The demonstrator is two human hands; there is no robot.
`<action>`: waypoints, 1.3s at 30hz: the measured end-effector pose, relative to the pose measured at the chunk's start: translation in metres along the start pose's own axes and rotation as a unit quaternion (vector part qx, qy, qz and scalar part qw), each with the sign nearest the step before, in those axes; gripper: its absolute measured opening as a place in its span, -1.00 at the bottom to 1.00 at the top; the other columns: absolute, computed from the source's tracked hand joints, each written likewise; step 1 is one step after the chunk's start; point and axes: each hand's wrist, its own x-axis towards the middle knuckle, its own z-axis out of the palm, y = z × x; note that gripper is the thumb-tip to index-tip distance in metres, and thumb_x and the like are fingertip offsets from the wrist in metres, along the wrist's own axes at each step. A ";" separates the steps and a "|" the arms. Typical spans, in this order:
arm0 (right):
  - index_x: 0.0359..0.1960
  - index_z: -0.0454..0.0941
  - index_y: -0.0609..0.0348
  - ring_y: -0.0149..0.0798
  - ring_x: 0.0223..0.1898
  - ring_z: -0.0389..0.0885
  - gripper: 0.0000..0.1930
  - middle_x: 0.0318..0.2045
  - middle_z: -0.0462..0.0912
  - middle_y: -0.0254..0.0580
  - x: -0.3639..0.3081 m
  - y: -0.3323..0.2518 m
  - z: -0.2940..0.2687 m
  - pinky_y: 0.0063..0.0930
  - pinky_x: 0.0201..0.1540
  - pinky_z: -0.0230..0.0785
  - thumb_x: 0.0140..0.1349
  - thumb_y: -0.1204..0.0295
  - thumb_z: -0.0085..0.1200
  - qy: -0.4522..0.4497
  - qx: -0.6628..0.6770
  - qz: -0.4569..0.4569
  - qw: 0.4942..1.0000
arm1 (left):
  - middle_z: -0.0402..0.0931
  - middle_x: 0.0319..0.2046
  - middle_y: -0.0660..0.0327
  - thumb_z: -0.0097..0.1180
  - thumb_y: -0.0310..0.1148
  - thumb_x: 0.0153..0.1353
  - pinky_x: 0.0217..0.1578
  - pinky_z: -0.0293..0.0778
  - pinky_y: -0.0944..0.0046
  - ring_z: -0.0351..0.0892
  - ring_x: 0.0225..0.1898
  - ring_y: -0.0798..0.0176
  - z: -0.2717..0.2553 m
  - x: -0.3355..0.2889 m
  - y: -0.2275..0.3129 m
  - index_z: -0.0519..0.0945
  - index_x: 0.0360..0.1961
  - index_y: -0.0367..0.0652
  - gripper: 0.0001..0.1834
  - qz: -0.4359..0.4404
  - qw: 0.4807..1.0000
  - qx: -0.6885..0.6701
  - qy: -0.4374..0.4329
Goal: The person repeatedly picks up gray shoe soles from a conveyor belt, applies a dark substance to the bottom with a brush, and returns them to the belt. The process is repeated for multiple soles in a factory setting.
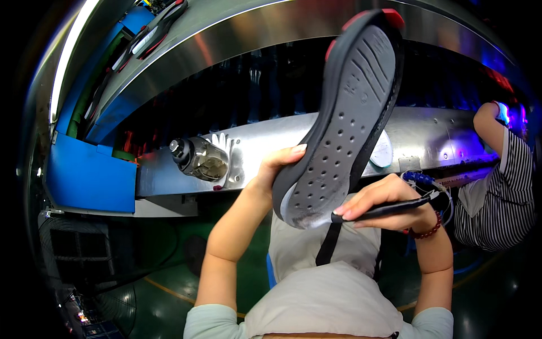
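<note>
A grey and black shoe sole (350, 130) with red edging at its toe tilts up in front of me, its perforated grey side facing me. My left hand (272, 169) is closed on its left edge near the heel. In my right hand (389, 198) is a slim black-handled tool (389, 209), probably a brush, gripped between thumb and fingers. Its tip meets the heel end of the sole, where a whitish, wet-looking smear shows. Bristles, if any, cannot be made out.
A metal ledge (262, 144) runs across, bearing a dark-capped bottle (203, 158), a white glove (221, 142) and a white round dish (383, 151) partly behind the sole. More soles (152, 37) lie on the conveyor, upper left. Another person in a striped shirt (497, 203) sits at right.
</note>
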 end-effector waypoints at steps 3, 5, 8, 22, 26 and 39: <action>-0.39 0.57 0.31 -0.19 -0.24 0.59 -0.83 -0.34 0.61 -0.01 -0.003 -0.014 -0.018 -0.45 -0.15 0.44 -0.09 0.66 0.17 -0.079 0.007 -0.015 0.997 | 0.50 -0.20 0.00 0.00 -0.29 -0.03 -0.16 0.43 0.29 0.54 -0.25 0.19 -0.022 0.000 -0.002 0.41 -0.08 -0.37 -0.52 -0.045 0.998 -0.050 -0.016; -0.38 0.57 0.30 -0.20 -0.24 0.59 -0.83 -0.33 0.61 -0.01 0.000 -0.013 -0.020 -0.45 -0.15 0.44 -0.09 0.66 0.17 -0.021 -0.004 -0.031 0.999 | 0.49 -0.19 -0.03 -0.02 -0.32 -0.09 -0.18 0.45 0.28 0.55 -0.27 0.15 -0.018 -0.001 -0.009 0.43 -0.10 -0.38 -0.52 -0.040 0.995 -0.094 0.008; -0.37 0.55 0.32 -0.18 -0.25 0.60 -0.83 -0.33 0.60 -0.01 0.006 -0.007 -0.023 -0.45 -0.17 0.44 -0.07 0.65 0.15 -0.048 0.015 -0.012 0.999 | 0.49 -0.18 -0.03 -0.03 -0.30 -0.08 -0.16 0.42 0.28 0.54 -0.25 0.14 -0.011 0.005 -0.015 0.43 -0.09 -0.37 -0.50 -0.053 0.993 -0.099 -0.018; -0.37 0.55 0.28 -0.17 -0.28 0.61 -0.84 -0.36 0.62 -0.07 0.011 -0.026 -0.048 -0.47 -0.22 0.44 -0.05 0.59 0.14 -0.196 -0.119 -0.014 0.973 | 0.51 -0.29 0.06 0.05 -0.14 -0.07 -0.21 0.39 0.32 0.49 -0.29 0.23 0.026 -0.016 0.003 0.49 -0.16 -0.29 -0.50 -0.200 0.940 0.156 0.230; -0.38 0.59 0.18 -0.25 -0.31 0.62 -0.85 -0.35 0.63 -0.15 0.012 -0.016 -0.042 -0.53 -0.28 0.43 -0.06 0.55 0.16 -0.116 -0.118 -0.037 0.986 | 0.50 -0.24 0.05 0.02 -0.12 -0.08 -0.21 0.38 0.32 0.49 -0.29 0.22 0.005 -0.017 0.003 0.47 -0.11 -0.28 -0.46 -0.153 0.973 0.118 0.124; -0.42 0.59 0.29 -0.16 -0.29 0.62 -0.84 -0.35 0.62 0.00 -0.019 -0.007 -0.051 -0.51 -0.29 0.43 -0.12 0.61 0.18 -0.036 -0.089 -0.012 0.995 | 0.45 -0.12 -0.01 -0.05 -0.12 -0.08 -0.13 0.39 0.26 0.50 -0.20 0.13 -0.001 -0.034 0.008 0.38 0.02 -0.29 -0.37 -0.080 0.976 0.120 0.165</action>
